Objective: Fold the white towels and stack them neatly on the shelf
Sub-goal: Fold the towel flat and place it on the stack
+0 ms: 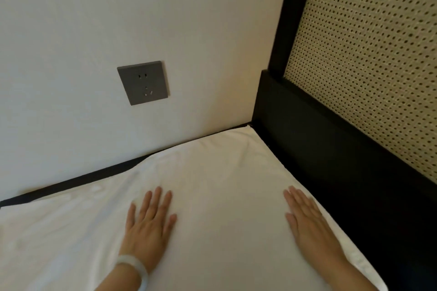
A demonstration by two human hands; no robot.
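Observation:
A white towel (220, 172) lies spread flat across a dark surface, filling the lower half of the head view up to the corner where the wall meets a black frame. My left hand (149, 224) rests palm down on the towel at centre left, fingers apart, with a pale bangle on the wrist. My right hand (307, 220) lies flat on the towel near its right edge, fingers together and pointing away from me. Neither hand holds anything. The towel's left part is wrinkled.
A black wooden frame (314, 139) with a woven cane panel (369, 54) rises along the right. The white wall (118, 19) behind carries a grey power socket (143, 82). A dark strip of the surface's edge (78, 179) shows between towel and wall.

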